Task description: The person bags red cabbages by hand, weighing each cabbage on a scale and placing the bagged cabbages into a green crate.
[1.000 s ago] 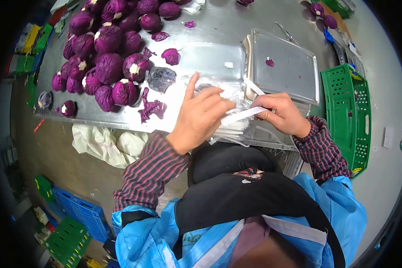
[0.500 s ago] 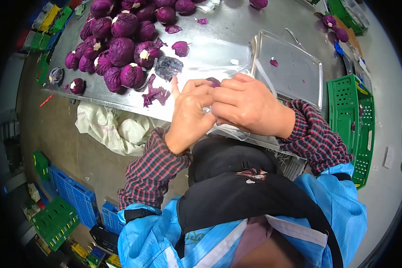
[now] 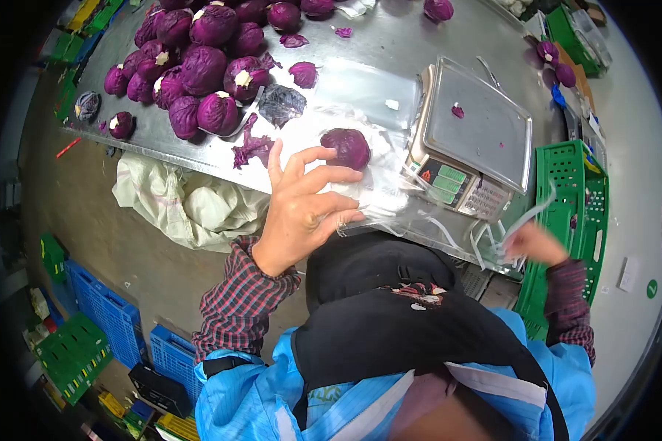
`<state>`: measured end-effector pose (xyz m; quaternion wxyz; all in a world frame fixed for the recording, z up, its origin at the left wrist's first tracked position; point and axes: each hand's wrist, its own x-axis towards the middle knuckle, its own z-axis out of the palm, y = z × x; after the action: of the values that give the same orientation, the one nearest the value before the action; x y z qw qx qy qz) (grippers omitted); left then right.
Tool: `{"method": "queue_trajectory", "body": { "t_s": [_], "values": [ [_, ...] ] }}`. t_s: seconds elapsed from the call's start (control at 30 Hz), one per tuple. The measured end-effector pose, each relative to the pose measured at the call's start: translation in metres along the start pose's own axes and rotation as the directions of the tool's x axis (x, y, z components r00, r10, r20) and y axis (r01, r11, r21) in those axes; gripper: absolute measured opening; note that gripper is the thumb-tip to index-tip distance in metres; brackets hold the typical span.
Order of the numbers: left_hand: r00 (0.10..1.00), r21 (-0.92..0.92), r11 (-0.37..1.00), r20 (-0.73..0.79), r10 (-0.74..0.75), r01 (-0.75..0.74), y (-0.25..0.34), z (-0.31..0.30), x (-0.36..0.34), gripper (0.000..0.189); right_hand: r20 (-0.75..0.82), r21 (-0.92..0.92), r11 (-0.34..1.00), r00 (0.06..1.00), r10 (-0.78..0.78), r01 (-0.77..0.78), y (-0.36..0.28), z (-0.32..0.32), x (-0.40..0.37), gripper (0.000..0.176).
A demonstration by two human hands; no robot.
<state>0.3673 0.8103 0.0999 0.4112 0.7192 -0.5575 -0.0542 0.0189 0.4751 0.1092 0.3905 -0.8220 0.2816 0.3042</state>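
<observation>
A red cabbage (image 3: 346,149) lies on crumpled clear plastic (image 3: 382,180) near the table's front edge. My left hand (image 3: 305,202) is open beside it, fingers spread and fingertips overlapping its lower edge. Farther right, past the table's front corner, my right hand (image 3: 535,244) is blurred by motion, its fingers closed at a pale plastic strip (image 3: 531,212). More of the strip loops near those fingers. To the right of the cabbage stands a weighing scale (image 3: 482,121) with a small purple leaf scrap on its metal plate.
Red cabbages (image 3: 202,68) are heaped at the table's left. Loose purple leaves (image 3: 252,147) and a dark wrapped piece (image 3: 282,104) lie in front of them. A green crate (image 3: 548,283) stands at right; a white sack (image 3: 187,209) sits below the table edge.
My right hand has left my left hand and swung right, beyond the scale, with the plastic strip near it. My left hand has spread its fingers, and the cabbage now shows.
</observation>
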Motion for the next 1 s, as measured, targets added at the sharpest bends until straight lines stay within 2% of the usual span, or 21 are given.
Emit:
{"method": "queue_trajectory", "body": {
  "t_s": [0.03,0.07,0.1,0.13,0.17,0.2,0.27,0.3,0.37,0.43,0.53,0.57,0.6,0.63,0.7,0.77,0.83,0.87,0.9,0.97,1.0],
  "values": [
    [1.000,0.001,1.000,-0.008,-0.004,0.004,0.001,0.000,-0.001,0.012,0.305,-0.695,0.684,0.952,0.002,0.221,0.012,0.027,0.003,0.029],
    [1.000,-0.004,1.000,-0.015,-0.006,0.006,0.003,0.000,-0.002,0.012,0.272,-0.825,0.555,0.934,0.233,0.101,-0.015,0.045,0.033,0.031],
    [1.000,-0.006,1.000,-0.024,-0.009,0.009,0.002,0.000,-0.001,0.011,0.176,-0.589,0.768,0.968,-0.181,0.251,-0.023,0.044,0.066,0.030],
    [0.998,0.044,0.997,0.016,0.067,-0.067,-0.007,0.000,-0.007,0.022,-0.036,-0.338,0.905,0.957,-0.288,0.259,-0.063,0.037,0.100,0.033],
    [0.998,0.044,0.997,0.025,0.061,-0.062,-0.005,0.003,-0.009,0.022,-0.375,-0.173,0.874,0.790,-0.485,0.454,-0.102,0.036,0.129,0.042],
    [0.995,0.001,1.000,-0.100,-0.006,0.006,-0.002,0.005,-0.011,0.040,-0.383,0.144,0.855,0.824,-0.416,0.499,-0.142,0.027,0.152,0.050],
    [0.913,-0.164,0.986,-0.398,-0.085,0.021,-0.020,0.027,-0.036,0.088,-0.360,0.045,0.702,0.667,-0.652,0.711,-0.180,0.018,0.205,0.039],
    [0.917,-0.159,0.987,-0.390,-0.081,0.019,-0.030,0.042,-0.052,0.088,-0.345,0.037,0.639,0.610,-0.713,0.768,-0.183,0.019,0.223,0.033],
    [0.778,-0.336,0.898,-0.467,-0.421,0.284,-0.041,0.073,-0.077,0.098,-0.299,0.103,0.631,0.629,-0.718,0.769,-0.187,0.018,0.235,0.026],
    [0.772,-0.303,0.865,-0.398,-0.496,0.400,-0.040,0.091,-0.070,0.066,-0.228,0.170,0.636,0.658,-0.718,0.752,-0.187,0.024,0.239,0.019],
    [0.799,-0.234,0.920,-0.459,-0.390,0.314,-0.058,0.103,-0.048,0.033,-0.397,0.521,0.540,0.748,-0.532,0.661,-0.189,0.035,0.244,0.016],
    [0.728,-0.503,0.778,-0.359,-0.585,0.377,-0.063,0.098,-0.043,0.020,-0.390,0.513,0.545,0.745,-0.541,0.663,-0.189,0.033,0.247,0.016],
    [0.653,-0.720,0.561,-0.199,-0.731,0.408,-0.069,0.093,-0.039,0.008,-0.471,0.610,0.537,0.811,-0.347,0.584,-0.187,0.031,0.250,0.016],
    [0.536,-0.772,0.508,-0.263,-0.802,0.382,-0.084,0.093,-0.041,0.009,-0.516,0.706,0.496,0.847,-0.130,0.506,-0.186,0.031,0.251,0.019],
    [0.519,-0.956,0.080,0.082,-0.851,0.282,-0.102,0.065,-0.046,0.016,-0.539,0.764,0.405,0.842,-0.030,0.503,-0.179,0.040,0.248,0.021],
    [0.498,-0.948,-0.055,0.213,-0.841,0.313,-0.105,0.057,-0.054,0.022,-0.452,0.824,0.442,0.882,0.135,0.355,-0.158,0.056,0.240,0.018],
    [0.301,-0.616,0.019,0.356,-0.885,0.787,-0.121,0.065,-0.070,0.028,-0.349,0.853,0.474,0.914,0.206,0.219,-0.145,0.076,0.227,0.017],
    [0.552,-0.178,0.584,-0.201,-0.809,0.792,-0.110,0.070,-0.067,0.048,-0.337,0.872,0.441,0.913,0.231,0.210,-0.139,0.084,0.224,0.018],
    [0.552,-0.175,0.581,-0.188,-0.812,0.795,-0.105,0.074,-0.059,0.048,-0.331,0.877,0.437,0.912,0.243,0.202,-0.135,0.087,0.222,0.018],
    [0.938,0.013,0.972,-0.267,-0.223,0.235,-0.080,0.058,-0.012,0.072,-0.323,0.864,0.468,0.916,0.237,0.184,-0.133,0.090,0.217,0.018],
    [0.938,0.003,0.972,-0.263,-0.225,0.234,-0.081,0.068,-0.006,0.072,-0.292,0.861,0.491,0.920,0.261,0.134,-0.132,0.087,0.216,0.015]
  ]
}}
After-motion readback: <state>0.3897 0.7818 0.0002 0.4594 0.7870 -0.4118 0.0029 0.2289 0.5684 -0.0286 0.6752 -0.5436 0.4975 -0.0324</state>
